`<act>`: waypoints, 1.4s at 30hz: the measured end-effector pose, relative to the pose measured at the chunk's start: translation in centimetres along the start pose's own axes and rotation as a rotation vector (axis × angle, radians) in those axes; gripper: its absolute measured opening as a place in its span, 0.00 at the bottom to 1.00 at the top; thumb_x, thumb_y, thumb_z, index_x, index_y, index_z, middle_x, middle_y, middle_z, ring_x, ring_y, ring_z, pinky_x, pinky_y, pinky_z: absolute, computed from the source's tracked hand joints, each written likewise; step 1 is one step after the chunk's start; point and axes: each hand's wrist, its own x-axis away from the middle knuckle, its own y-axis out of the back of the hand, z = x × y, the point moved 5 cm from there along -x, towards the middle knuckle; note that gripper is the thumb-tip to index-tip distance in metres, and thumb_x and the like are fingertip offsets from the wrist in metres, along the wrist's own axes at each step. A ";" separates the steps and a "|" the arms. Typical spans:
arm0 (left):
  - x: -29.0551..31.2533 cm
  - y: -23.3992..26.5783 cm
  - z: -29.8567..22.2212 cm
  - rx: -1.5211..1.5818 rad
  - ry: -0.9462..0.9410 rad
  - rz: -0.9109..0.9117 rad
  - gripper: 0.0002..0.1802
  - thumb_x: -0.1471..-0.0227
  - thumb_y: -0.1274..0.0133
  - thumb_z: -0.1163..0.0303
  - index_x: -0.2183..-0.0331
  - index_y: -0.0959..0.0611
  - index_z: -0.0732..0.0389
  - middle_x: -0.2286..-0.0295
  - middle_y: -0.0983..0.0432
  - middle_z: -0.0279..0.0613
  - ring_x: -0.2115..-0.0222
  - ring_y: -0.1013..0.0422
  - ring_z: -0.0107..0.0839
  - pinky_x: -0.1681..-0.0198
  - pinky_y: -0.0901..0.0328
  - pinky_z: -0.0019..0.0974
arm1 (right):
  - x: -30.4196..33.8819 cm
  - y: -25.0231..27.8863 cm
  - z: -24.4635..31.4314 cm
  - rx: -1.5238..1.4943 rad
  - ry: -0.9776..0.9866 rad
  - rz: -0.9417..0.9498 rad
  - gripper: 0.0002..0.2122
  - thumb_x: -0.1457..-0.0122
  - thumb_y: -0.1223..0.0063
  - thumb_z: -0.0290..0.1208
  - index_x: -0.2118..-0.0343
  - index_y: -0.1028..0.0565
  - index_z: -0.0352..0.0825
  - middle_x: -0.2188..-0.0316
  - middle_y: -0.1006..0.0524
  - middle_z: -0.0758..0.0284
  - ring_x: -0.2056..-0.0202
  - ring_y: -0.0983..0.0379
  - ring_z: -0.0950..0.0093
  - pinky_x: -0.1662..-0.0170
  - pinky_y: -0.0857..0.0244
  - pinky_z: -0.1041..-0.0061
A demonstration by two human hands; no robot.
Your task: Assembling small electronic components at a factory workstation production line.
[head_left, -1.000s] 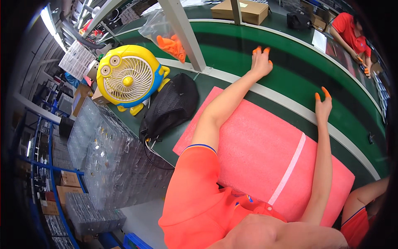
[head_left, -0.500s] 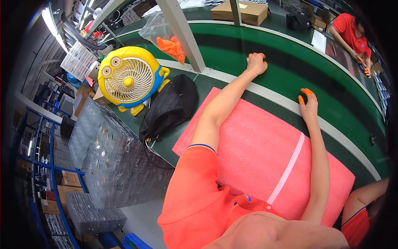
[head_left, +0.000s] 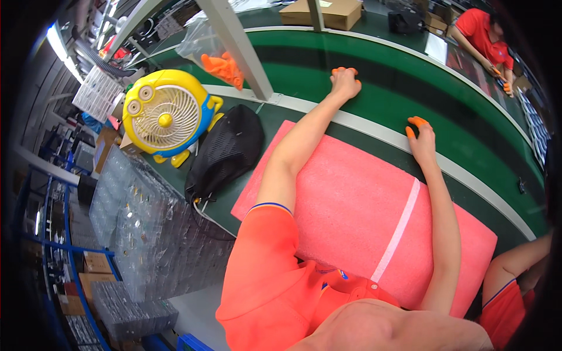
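Observation:
Over the green conveyor belt [head_left: 380, 96], my left hand [head_left: 345, 85] reaches out with its fingers loosely bent and apart, holding nothing I can see. Closer to the belt's near rail is my right hand [head_left: 422, 143], thumb and fingers apart and nothing between them. Orange covers sit on the fingertips of both hands. Beneath my forearms lies a large block of pink foam sheet [head_left: 345, 199], with a pale strip [head_left: 398, 225] running across it.
A yellow and blue fan [head_left: 167, 117] and a black mesh bag [head_left: 231, 146] stand left of the foam. Behind them, a clear bag of orange finger covers [head_left: 222, 69] hangs by a metal post [head_left: 237, 44]. Stacked clear plastic trays [head_left: 158, 222] fill the left. A co-worker [head_left: 483, 38] works across the belt.
The whole view has shifted slightly, so everything appears a little further left. Both hands keep about the same place over the belt and near its rail.

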 end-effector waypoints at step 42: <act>-1.0 -0.8 0.3 0.016 -0.160 0.016 0.23 0.60 0.48 0.74 0.57 0.27 0.64 0.62 0.30 0.56 0.56 0.37 0.47 0.48 0.47 0.43 | 0.5 0.8 0.3 -0.177 0.006 -0.081 0.08 0.54 0.54 0.18 0.69 0.25 0.26 0.68 0.25 0.53 0.62 0.30 0.58 0.56 0.37 0.68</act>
